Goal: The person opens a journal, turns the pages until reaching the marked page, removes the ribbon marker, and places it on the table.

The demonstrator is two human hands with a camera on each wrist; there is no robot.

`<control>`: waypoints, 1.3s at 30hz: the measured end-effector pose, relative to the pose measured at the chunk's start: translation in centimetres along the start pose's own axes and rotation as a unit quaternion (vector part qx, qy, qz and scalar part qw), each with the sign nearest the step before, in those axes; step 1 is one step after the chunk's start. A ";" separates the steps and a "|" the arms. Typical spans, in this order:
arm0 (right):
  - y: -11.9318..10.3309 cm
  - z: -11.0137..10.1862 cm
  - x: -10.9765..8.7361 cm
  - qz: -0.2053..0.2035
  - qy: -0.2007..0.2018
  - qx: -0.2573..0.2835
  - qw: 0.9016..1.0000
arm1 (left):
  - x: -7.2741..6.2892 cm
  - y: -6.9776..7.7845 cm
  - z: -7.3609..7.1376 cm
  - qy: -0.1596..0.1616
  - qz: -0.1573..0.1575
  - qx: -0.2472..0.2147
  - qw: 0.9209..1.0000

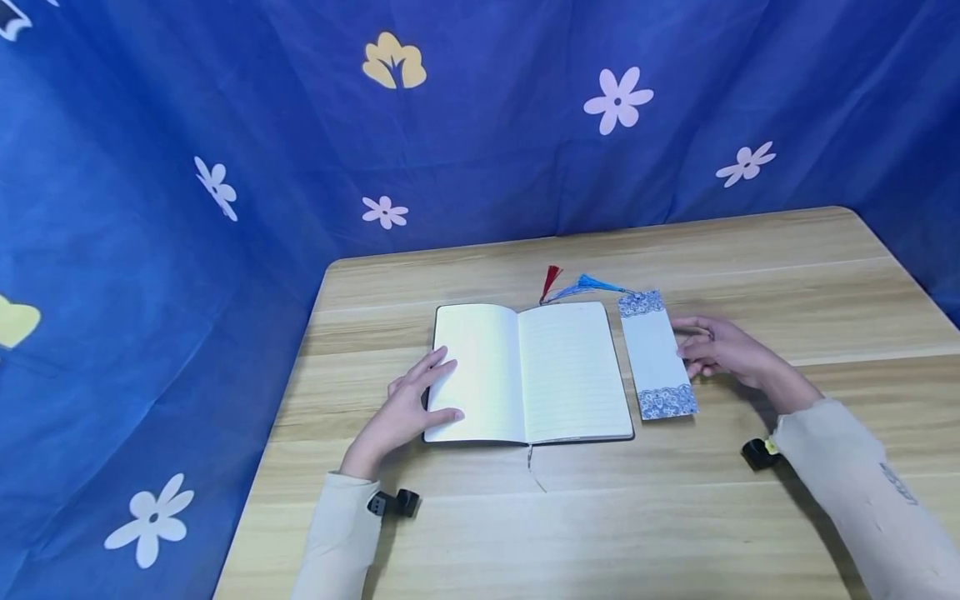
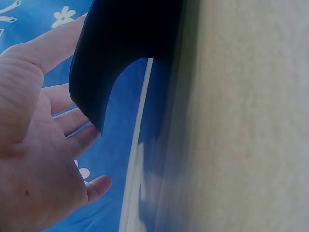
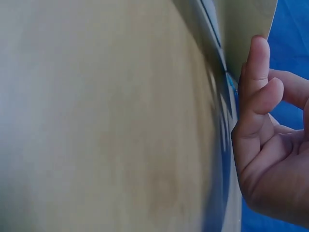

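An open notebook (image 1: pixel 573 367) with lined pages lies on the table, its ribbon marker (image 1: pixel 531 467) hanging from the lower edge. My left hand (image 1: pixel 405 404) rests at the left page's outer edge, thumb and fingers spread over the paper. Its dark cover (image 2: pixel 96 72) curves past that hand in the left wrist view. Beside the notebook is a white bookmark (image 1: pixel 656 354) with blue floral ends and a blue tassel (image 1: pixel 592 283). My right hand (image 1: pixel 723 350) holds the bookmark's right edge with bent fingers; the right wrist view shows that edge tilted up, its grip partly hidden.
A red tassel (image 1: pixel 551 279) lies above the notebook's top edge, beside the blue cords. The wooden table (image 1: pixel 600 533) ends at the back against a blue curtain (image 1: pixel 480 133) printed with flowers, which also hangs along the left side.
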State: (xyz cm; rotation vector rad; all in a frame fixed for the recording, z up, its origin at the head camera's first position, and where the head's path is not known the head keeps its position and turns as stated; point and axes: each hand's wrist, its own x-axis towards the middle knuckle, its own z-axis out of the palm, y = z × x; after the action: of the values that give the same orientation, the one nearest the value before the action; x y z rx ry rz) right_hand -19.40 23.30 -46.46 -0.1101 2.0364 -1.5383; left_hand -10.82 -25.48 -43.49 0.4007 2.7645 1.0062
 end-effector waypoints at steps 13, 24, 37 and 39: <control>0.3 0.3 -0.2 -0.003 0.017 -0.113 0.994 | 0.0 0.1 0.0 -0.006 -0.006 -0.006 1.000; 0.1 1.0 0.2 -0.036 0.027 -0.197 0.979 | 0.1 0.0 0.1 -0.010 -0.010 -0.008 1.000; -0.1 0.7 0.2 -0.024 0.009 -0.210 0.977 | 0.2 -0.5 0.3 -0.013 -0.009 -0.011 1.000; -0.1 0.6 0.2 -0.029 0.007 -0.211 0.977 | 0.2 -0.5 0.3 -0.012 -0.008 -0.014 1.000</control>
State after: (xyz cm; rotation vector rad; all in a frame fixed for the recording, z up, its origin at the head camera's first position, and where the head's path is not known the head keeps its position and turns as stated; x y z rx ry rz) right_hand -19.31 22.64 -46.60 -0.3241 2.3615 -1.1165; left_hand -11.05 -25.67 -44.05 0.3835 2.7260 1.0279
